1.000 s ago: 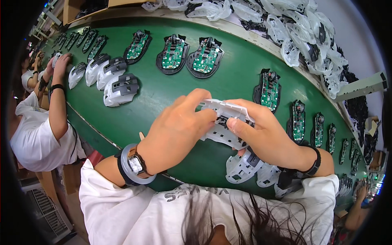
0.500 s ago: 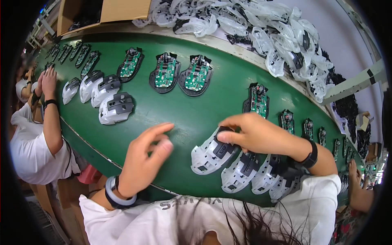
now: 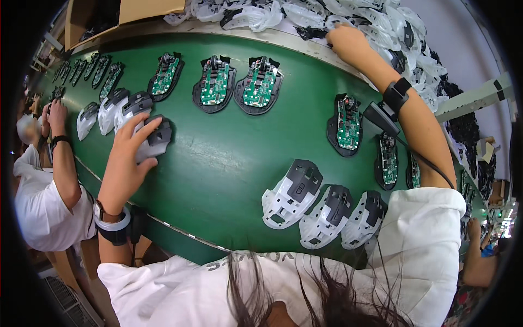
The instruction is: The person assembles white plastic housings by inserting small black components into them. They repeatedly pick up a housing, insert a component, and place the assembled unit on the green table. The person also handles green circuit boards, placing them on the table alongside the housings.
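My left hand [image 3: 128, 150] is over the nearest grey-and-white mouse shell [image 3: 159, 137] of the left group, its fingers spread and its thumb apart from them along the shell's near side. Its palm hides part of that shell. My right arm stretches far over the table, and my right hand [image 3: 348, 43] is at the edge of the pile of white shells [image 3: 392, 27], beside some small black parts [image 3: 311, 32]. The fingertips point down and are mostly hidden. In front of me stand several shells, such as a grey-and-white mouse shell [image 3: 291, 196], in a row.
Mouse bases with green circuit boards, such as a circuit-board base [image 3: 257, 87], line the green table [image 3: 229, 158]. A cardboard box [image 3: 144, 8] is at the far left. A person [image 3: 46, 185] works at the left; a black device [image 3: 381, 117] with a cable hangs by my right forearm.
My left hand has moved left to the left group of shells. My right hand has left the near shell and reached away to the white pile. The near shell stands free.
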Motion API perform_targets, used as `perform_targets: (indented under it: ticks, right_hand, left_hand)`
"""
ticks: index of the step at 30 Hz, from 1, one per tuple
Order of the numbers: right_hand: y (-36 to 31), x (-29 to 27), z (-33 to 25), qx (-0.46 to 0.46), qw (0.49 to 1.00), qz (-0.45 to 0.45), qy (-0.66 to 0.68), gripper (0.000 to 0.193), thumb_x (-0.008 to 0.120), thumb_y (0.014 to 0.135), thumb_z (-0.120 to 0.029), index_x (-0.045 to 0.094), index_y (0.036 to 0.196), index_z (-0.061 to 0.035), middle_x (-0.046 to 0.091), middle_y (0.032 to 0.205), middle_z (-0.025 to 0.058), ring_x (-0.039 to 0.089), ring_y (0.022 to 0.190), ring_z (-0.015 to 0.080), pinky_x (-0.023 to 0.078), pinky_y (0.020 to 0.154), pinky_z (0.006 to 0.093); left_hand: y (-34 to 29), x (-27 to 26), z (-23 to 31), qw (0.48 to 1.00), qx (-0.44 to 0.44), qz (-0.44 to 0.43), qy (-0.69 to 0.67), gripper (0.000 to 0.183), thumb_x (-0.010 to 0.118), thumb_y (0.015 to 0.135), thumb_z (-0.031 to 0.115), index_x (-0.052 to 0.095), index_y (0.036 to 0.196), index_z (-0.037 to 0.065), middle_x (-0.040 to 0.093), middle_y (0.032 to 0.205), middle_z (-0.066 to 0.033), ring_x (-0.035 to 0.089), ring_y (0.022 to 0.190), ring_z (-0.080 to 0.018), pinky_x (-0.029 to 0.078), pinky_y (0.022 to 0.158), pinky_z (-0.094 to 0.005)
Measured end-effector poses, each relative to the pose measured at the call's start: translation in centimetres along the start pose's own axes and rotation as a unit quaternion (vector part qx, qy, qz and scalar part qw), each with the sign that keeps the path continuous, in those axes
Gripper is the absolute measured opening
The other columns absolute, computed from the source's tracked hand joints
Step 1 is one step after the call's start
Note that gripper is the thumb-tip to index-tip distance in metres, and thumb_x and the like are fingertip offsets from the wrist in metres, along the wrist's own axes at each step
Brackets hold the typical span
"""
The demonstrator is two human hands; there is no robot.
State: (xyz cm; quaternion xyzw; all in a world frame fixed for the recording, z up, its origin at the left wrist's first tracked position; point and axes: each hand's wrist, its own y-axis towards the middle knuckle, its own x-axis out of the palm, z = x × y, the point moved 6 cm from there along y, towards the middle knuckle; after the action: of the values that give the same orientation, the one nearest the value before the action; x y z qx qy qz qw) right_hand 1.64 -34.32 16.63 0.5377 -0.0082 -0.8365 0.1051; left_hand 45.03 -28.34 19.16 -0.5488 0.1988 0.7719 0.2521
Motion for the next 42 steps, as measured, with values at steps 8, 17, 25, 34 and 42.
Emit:
perform_targets:
  ticks: [8,17,25,34,42]
  right_hand:
    - [-2.9,-2.3,-0.5,0.011,0.984,0.141,0.104,0.012,0.06,0.075,-0.007,0.066,0.084,-0.0025,0.057,0.1,0.0146,0.06,0.092,0.0325,0.052,0.079,0.0394]
    - [-10.8,-8.2,-5.1,0.124,0.764,-0.014,0.633,0.021,0.058,0.084,-0.011,0.057,0.101,0.0003,0.059,0.087,0.0033,0.061,0.073,0.0088,0.05,0.064,0.0236]
    - [-16.9,-10.8,-9.3,0.174,0.566,-0.105,0.799,0.016,0.056,0.086,-0.007,0.052,0.099,0.0004,0.057,0.09,0.0036,0.059,0.079,0.0086,0.05,0.07,0.023]
    - [-16.0,-10.3,-13.9,0.218,0.487,-0.038,0.845,0.017,0.061,0.09,-0.008,0.049,0.1,-0.0001,0.054,0.09,0.0011,0.053,0.076,0.0054,0.045,0.066,0.022]
    - [-14.9,-12.0,-15.1,0.146,0.54,0.01,0.829,0.013,0.056,0.092,-0.005,0.048,0.101,-0.0008,0.053,0.092,0.0017,0.052,0.082,0.0067,0.044,0.069,0.0226]
  left_hand:
    - [-0.6,0.4,-3.2,0.889,-0.124,0.073,-0.435,0.051,0.062,0.076,0.011,0.052,0.125,-0.001,0.058,0.121,-0.0123,0.052,0.114,-0.0197,0.039,0.098,-0.0299]
    - [-2.9,1.8,14.7,0.979,0.165,-0.02,-0.12,0.084,0.082,0.061,0.03,0.044,0.126,-0.008,0.038,0.136,-0.0269,0.039,0.124,-0.0406,0.033,0.102,-0.0466]
    - [0.4,9.2,18.7,0.955,0.143,-0.103,-0.236,0.075,0.082,0.062,0.016,0.04,0.121,-0.004,0.048,0.119,-0.0243,0.046,0.114,-0.0374,0.039,0.096,-0.0428]
    - [1.0,8.2,15.0,0.721,-0.042,-0.188,-0.665,0.077,0.08,0.07,0.004,0.035,0.131,-0.002,0.06,0.109,-0.0084,0.059,0.099,-0.0131,0.049,0.085,-0.0272]
    - [1.1,9.2,14.5,0.541,-0.095,-0.287,-0.785,0.078,0.074,0.07,-0.003,0.033,0.137,0.002,0.059,0.116,-0.0053,0.058,0.106,-0.0138,0.045,0.093,-0.0298]
